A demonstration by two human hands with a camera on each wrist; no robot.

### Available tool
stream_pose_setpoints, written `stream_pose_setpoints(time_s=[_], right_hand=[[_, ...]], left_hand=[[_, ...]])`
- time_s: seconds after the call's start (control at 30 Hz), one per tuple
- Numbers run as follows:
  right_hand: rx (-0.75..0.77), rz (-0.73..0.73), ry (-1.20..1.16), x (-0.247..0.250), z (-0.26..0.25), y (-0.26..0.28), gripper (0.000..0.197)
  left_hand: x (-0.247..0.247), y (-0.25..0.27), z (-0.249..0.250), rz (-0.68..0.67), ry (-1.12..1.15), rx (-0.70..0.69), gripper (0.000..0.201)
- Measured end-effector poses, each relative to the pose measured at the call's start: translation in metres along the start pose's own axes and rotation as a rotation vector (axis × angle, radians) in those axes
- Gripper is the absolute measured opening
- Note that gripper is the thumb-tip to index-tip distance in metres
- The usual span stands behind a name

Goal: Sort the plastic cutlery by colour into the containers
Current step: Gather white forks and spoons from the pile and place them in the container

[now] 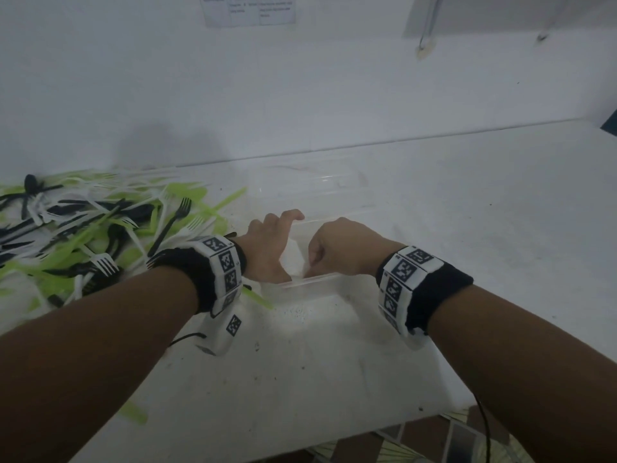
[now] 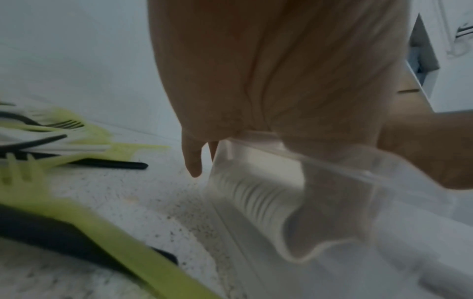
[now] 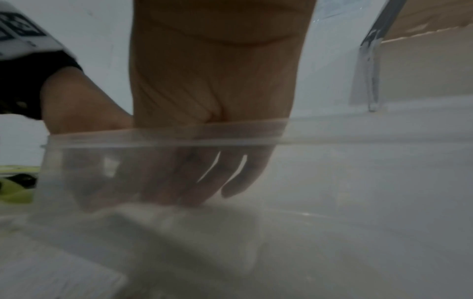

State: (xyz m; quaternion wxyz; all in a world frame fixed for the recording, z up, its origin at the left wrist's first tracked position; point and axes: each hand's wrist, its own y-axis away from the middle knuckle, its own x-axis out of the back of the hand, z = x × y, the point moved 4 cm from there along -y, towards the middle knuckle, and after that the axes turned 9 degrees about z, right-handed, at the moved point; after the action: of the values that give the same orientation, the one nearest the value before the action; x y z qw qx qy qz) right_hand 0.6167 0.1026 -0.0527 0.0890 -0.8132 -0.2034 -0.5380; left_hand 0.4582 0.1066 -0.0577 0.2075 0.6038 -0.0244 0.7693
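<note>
Two hands (image 1: 273, 248) inside clear container (image 1: 310, 280)

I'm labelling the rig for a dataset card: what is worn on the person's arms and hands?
Bare forearms and bare hands, no sleeves or gloves. The left wrist and right wrist each carry a black band with white square tiles printed with black coded markers. A thin black cable hangs from the right one.
</note>
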Motion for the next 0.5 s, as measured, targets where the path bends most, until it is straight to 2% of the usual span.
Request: stream_pose_setpoints(time_s=[0.1, 0.33, 0.5], right_hand=[[-0.010, -0.076, -0.037, 0.007, 0.009, 0.005, 0.002], [0.049, -0.026, 0.080, 0.010, 0.008, 0.002, 0.009], [0.022, -0.024, 0.099, 0.009, 0.010, 0.002, 0.018]], left_hand=[[0.000, 0.000, -0.001, 0.015, 0.009, -0.004, 0.113], [0.000, -0.001, -0.001, 0.026, 0.012, -0.008, 0.114], [0.001, -0.002, -0.002, 0.020, 0.031, -0.012, 0.114]])
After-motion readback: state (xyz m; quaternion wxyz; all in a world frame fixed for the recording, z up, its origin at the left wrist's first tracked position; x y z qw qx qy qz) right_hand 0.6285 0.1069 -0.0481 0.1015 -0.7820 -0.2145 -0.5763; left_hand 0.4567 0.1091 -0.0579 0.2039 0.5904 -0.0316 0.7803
